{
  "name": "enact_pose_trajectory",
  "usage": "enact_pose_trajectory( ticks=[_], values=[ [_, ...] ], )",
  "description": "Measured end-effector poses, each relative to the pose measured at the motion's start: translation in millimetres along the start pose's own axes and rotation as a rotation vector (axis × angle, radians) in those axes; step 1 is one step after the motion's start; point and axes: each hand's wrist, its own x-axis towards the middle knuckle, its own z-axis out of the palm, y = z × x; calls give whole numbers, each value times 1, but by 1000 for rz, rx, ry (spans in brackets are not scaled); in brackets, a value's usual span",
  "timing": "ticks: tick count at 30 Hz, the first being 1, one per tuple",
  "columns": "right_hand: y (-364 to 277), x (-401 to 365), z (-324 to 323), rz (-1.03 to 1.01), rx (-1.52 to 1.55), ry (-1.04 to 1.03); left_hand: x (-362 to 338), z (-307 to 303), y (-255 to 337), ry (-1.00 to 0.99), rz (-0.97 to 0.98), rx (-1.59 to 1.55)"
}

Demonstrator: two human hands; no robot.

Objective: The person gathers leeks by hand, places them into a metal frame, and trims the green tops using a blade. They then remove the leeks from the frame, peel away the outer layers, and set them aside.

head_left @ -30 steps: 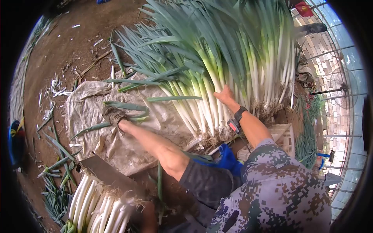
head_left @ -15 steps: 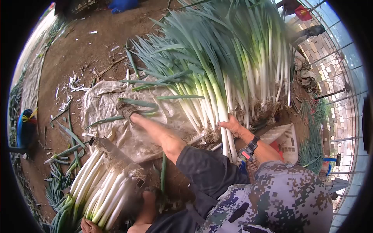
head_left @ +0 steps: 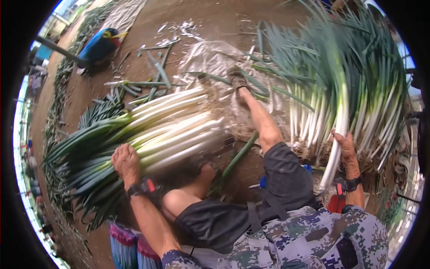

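Note:
At the left, a thick bundle of long green onions [head_left: 179,139] lies with its white stalks to the right and its leaves to the left. My left hand [head_left: 126,162] is on top of this bundle where white turns to green, its fingers curled over the stalks. On the right, my right hand [head_left: 344,145] is closed around the white shank of long green onions [head_left: 341,105], held with roots down and leaves up. Behind them leans a big heap of green onions [head_left: 309,114] with roots at the bottom.
A pale woven sheet [head_left: 212,56] lies on the dirt floor under my outstretched foot [head_left: 237,77]. Loose leaves [head_left: 161,71] are scattered near the bundle. A blue object with a yellow tie [head_left: 99,47] stands at upper left. Blue-and-purple bundles [head_left: 127,246] are at lower left.
The view has swung left, so both bundles appear farther right. My right hand has lifted the held green onions off the heap slightly. My left hand now shows fully on the left bundle.

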Motion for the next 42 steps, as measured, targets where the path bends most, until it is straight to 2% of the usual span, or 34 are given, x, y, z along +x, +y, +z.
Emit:
enact_pose_trajectory(
  ticks=[2, 3, 4, 9, 12, 16, 18, 20, 22, 23, 25, 26, 27, 28, 32, 33, 34, 36, 38, 39, 42],
  values=[
    [-38, -8, 30, -139, 161, -120, 0, 0, 7, 129, 41, 5],
    [-50, -8, 34, -105, 189, -192, 0, -3, 11, 116, 28, 4],
    [-66, -27, 77, -219, 207, -207, -6, 18, 3, 147, 22, -15],
    [-143, -30, 162, -342, 291, -388, -9, 4, 10, 134, -33, -29],
    [-171, -32, 227, -511, 167, -532, -14, 14, 6, 125, -60, -70],
    [-198, -33, 309, -716, -37, -593, -13, 3, 12, 136, -88, -94],
    [-192, -22, 355, -873, -381, -504, -16, 5, 10, 157, -101, -131],
    [-198, -2, 409, -1140, -495, -521, -16, 2, 11, 209, -98, -201],
    [-202, 20, 471, -1214, -770, -506, -17, 0, 10, 245, -78, -280],
    [-194, 35, 506, -1073, -841, -687, -17, -5, 12, 267, -79, -307],
    [-145, 41, 559, -1089, -895, -858, -22, -11, 10, 304, -85, -384],
    [-104, 39, 566, -1237, -878, -842, -26, -14, 12, 309, -75, -429],
    [-65, 54, 565, -1242, -921, -861, -32, -16, 13, 181, -133, -471],
    [-41, 64, 561, -1249, -961, -880, -32, -23, 12, 161, -95, -429],
    [-69, 60, 539, -1152, -996, -885, -25, -47, 21, 201, -61, -437],
    [-67, 55, 535, -1199, -931, -800, -28, -48, 21, 285, -58, -531],
    [-62, 48, 532, -1242, -862, -720, -31, -52, 19, 324, -98, -608],
    [-46, 38, 534, -1251, -818, -576, -33, -59, 26, 335, -370, -849],
    [-38, 31, 539, -1298, -759, -428, -30, -59, 19, 404, -194, -676],
    [-51, 34, 538, -1302, -769, -406, -19, -64, 20, 352, -192, -627],
    [-74, 0, 532, -1325, -678, -324, 8, -93, 31, 251, 15, -222]
  ],
)
